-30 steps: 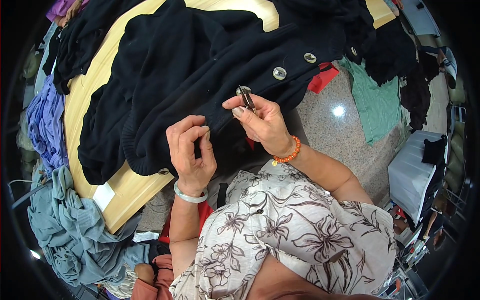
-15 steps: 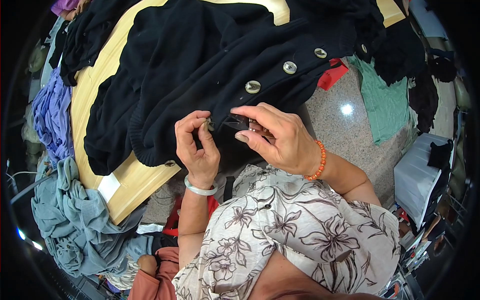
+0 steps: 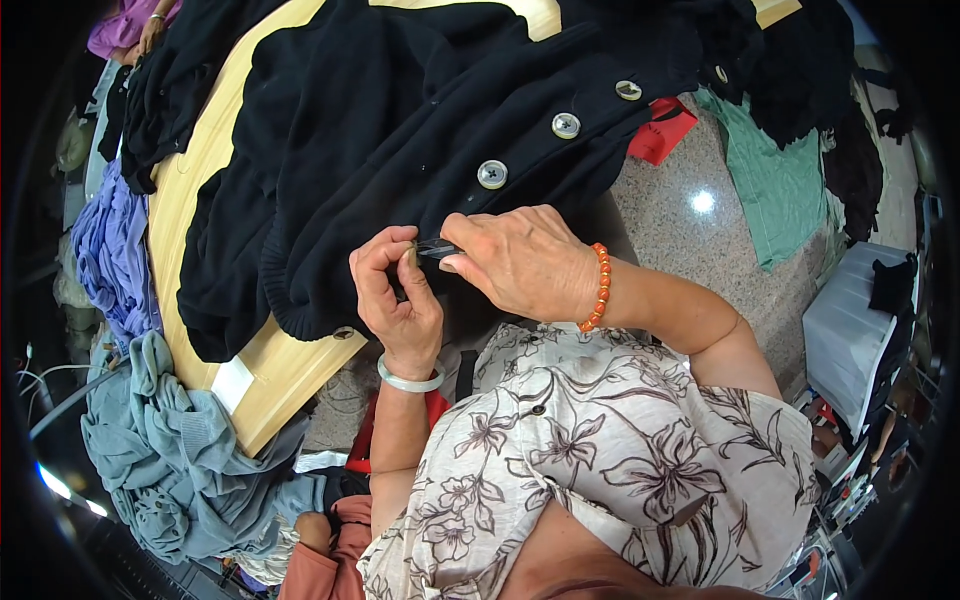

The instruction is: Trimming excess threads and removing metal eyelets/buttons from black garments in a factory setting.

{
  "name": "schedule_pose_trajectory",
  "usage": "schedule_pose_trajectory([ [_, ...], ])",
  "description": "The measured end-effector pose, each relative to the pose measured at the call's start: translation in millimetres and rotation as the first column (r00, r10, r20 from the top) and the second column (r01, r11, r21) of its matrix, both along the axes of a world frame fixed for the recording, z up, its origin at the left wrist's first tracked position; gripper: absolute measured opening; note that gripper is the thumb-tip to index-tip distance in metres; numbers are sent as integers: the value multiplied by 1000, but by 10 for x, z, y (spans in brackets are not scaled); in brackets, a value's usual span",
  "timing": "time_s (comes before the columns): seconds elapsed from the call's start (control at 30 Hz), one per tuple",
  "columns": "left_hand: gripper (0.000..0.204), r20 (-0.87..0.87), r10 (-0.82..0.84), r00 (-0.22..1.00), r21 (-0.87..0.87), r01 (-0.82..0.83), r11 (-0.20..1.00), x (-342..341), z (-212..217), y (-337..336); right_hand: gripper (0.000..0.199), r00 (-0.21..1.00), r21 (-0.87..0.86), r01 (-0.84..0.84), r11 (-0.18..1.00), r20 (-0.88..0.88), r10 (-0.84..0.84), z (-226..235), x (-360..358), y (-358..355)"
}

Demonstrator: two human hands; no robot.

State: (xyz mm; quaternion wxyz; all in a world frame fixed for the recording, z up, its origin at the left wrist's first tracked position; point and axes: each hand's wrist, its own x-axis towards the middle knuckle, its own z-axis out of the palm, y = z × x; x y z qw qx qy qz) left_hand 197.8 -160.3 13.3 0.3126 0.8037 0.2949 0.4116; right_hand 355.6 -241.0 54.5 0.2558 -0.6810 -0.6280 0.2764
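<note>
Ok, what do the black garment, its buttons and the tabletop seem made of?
The black garment: probably matte knit, judging by its ribbed edge. Its buttons: shiny, pale-rimmed, perhaps plastic or shell. The tabletop: smooth, pale wood or wood-look laminate, with streaky grain.

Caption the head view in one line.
Right hand holds a small dark tool at the pinched left hand, over a black buttoned garment on a wooden table.

The right hand (image 3: pixel 525 265) holds small dark snips (image 3: pixel 437 249) – tips close by the curled left hand (image 3: pixel 397 295) – over a big black sweater (image 3: pixel 340 150) with round buttons (image 3: pixel 492 174).
</note>
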Motion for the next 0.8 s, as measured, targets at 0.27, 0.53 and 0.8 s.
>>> schedule_pose_trajectory([
  [0.27,10,-86,7,996,43,-3,999,17,56,-30,19,999,43,-31,999,-7,32,-12,13,27],
  [0.53,16,18,-137,990,-69,138,988,-261,306,-246,23,990,140,116,983,-97,-103,-174,100,-79],
  [0.8,29,-241,-185,953,47,202,978,-521,259,-291,44,990,509,123,852,-2,-142,-154,114,-148],
])
